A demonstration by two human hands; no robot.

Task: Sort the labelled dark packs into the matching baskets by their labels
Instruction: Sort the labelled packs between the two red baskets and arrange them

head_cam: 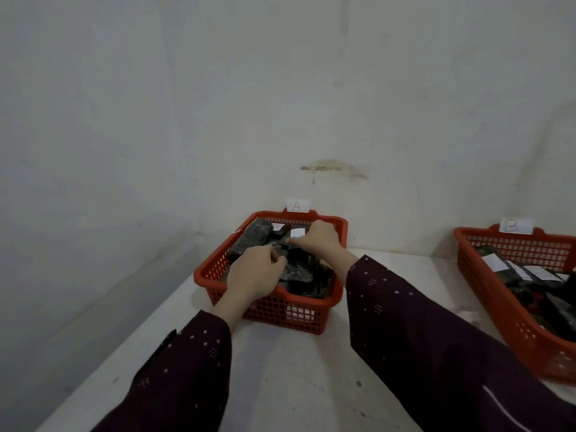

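A red mesh basket (282,313) with a paper tag marked A (297,206) stands against the wall in the middle. It holds several dark packs with white labels. Both my hands are inside it. My left hand (254,272) has its fingers curled on the near edge of a dark pack (299,269). My right hand (318,240) pinches the same pack's far edge. A second red basket (486,288), tagged B (512,226), stands at the right with several labelled dark packs (530,275) in it.
Both baskets rest on a white table top (280,369) that meets a pale wall at the back. The table's left edge runs diagonally down to the lower left. My dark dotted sleeves (420,338) cover the lower part of the view.
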